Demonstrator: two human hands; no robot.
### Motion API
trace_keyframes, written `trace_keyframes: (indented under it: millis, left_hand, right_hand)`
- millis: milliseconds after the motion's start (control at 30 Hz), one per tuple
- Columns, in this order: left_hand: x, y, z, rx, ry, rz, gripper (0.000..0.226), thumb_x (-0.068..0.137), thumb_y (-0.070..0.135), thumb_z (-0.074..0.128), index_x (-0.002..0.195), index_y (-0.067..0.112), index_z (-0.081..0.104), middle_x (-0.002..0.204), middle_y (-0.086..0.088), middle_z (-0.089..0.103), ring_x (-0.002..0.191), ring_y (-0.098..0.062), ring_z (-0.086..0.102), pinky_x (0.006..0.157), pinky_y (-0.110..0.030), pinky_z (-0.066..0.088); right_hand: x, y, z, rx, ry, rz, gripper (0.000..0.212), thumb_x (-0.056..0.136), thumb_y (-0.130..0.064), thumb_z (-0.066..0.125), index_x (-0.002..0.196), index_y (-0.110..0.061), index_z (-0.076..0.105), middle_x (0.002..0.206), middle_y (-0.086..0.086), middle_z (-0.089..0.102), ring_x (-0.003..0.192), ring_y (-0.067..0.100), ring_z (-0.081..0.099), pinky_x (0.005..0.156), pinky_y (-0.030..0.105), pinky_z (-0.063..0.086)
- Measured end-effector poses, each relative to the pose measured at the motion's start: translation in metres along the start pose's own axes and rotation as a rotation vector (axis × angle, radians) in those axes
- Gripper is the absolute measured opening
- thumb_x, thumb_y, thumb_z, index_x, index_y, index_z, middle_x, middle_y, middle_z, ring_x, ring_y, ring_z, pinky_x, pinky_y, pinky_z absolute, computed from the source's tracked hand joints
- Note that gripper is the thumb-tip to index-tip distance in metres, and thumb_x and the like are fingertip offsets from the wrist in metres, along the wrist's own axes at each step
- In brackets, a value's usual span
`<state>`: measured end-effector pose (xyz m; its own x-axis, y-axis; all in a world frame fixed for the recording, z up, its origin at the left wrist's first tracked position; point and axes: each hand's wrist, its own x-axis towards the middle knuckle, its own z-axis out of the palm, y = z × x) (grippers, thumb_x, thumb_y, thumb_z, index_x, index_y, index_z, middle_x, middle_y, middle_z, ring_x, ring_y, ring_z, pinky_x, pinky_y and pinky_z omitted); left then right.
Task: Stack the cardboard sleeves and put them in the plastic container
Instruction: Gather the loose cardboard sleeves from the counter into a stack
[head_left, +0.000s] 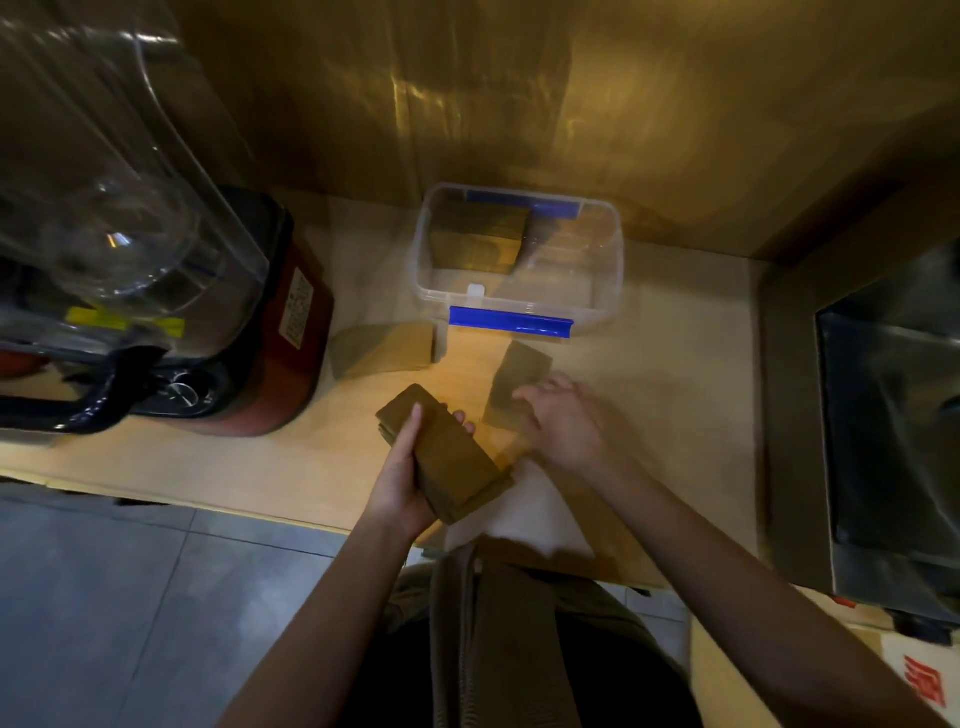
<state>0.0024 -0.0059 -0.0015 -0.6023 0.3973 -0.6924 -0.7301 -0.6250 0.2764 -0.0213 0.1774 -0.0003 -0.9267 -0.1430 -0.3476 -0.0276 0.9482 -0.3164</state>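
While the right hand (563, 421) blurs, fingers spread flat on a loose sleeve (511, 382) on the counter (675, 364), the left hand (402, 480) grips a sleeve stack (449, 457). More sleeves sit murky inside the plastic container (613, 270).

Counter: a light wooden worktop (675, 374) with a pale, smooth surface, its front edge running across the lower left.
Wall: a glossy brown-gold panel (519, 93) behind the counter, with vertical seams and warm streaky reflections.
Floor: grey tiles (130, 597) with thin grout lines, seen below the counter edge at left.
Left side: a blender (171, 322) with a red and black base, a clear jug and a black handle, standing on the counter.
Right side: a dark metal box (893, 441) with shiny walls, set against the counter's end.
Light: dim and yellowish, brightest on the worktop's middle.
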Motion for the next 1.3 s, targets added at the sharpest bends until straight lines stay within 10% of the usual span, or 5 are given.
trace_keyframes:
  millis: [300,500,833,967,1300]
  left_hand:
    - [0.006,0.012,-0.005,-0.067,0.089,0.026,0.032,0.065,0.047,0.063,0.075,0.019,0.074,0.084,0.0,0.074,0.08,-0.014,0.068,0.08,-0.04,0.05]
    - [0.012,0.009,-0.006,-0.054,0.125,-0.003,0.033,0.064,0.047,0.064,0.073,0.017,0.076,0.085,-0.001,0.074,0.083,-0.015,0.068,0.081,-0.041,0.05]
    - [0.014,0.004,-0.003,-0.007,0.119,-0.03,0.04,0.065,0.047,0.065,0.092,0.019,0.067,0.09,-0.002,0.073,0.088,-0.017,0.066,0.088,-0.043,0.049]
    - [0.013,0.001,-0.004,0.006,0.119,-0.032,0.041,0.063,0.046,0.067,0.092,0.018,0.067,0.091,-0.003,0.073,0.085,-0.018,0.069,0.088,-0.043,0.049]
    - [-0.007,-0.013,0.003,0.196,-0.091,0.004,0.047,0.072,0.053,0.052,0.102,0.022,0.069,0.102,-0.01,0.072,0.094,-0.026,0.067,0.085,-0.045,0.053]
  right_hand:
    - [0.061,0.031,0.015,-0.63,-0.131,-0.364,0.056,0.094,-0.013,0.037,0.145,-0.013,0.014,0.157,0.009,0.016,0.145,0.027,0.009,0.118,0.044,0.002]
    - [0.063,0.043,0.021,-0.694,-0.023,-0.446,0.031,0.076,-0.015,0.059,0.107,-0.012,0.064,0.106,0.009,0.071,0.107,0.025,0.063,0.099,0.04,0.048]
    - [0.048,0.037,0.011,-0.704,-0.019,-0.28,0.021,0.057,-0.031,0.065,0.072,-0.017,0.071,0.071,0.001,0.07,0.066,0.015,0.066,0.064,0.022,0.052]
    - [0.032,0.034,0.001,-0.385,-0.23,-0.096,0.064,0.074,-0.05,0.062,0.117,-0.005,0.049,0.121,0.016,0.056,0.112,0.031,0.053,0.096,0.039,0.04]
    - [-0.046,-0.034,-0.019,0.633,-0.007,0.18,0.05,0.076,-0.05,0.063,0.114,-0.018,0.056,0.108,0.001,0.059,0.097,0.017,0.057,0.086,0.04,0.052]
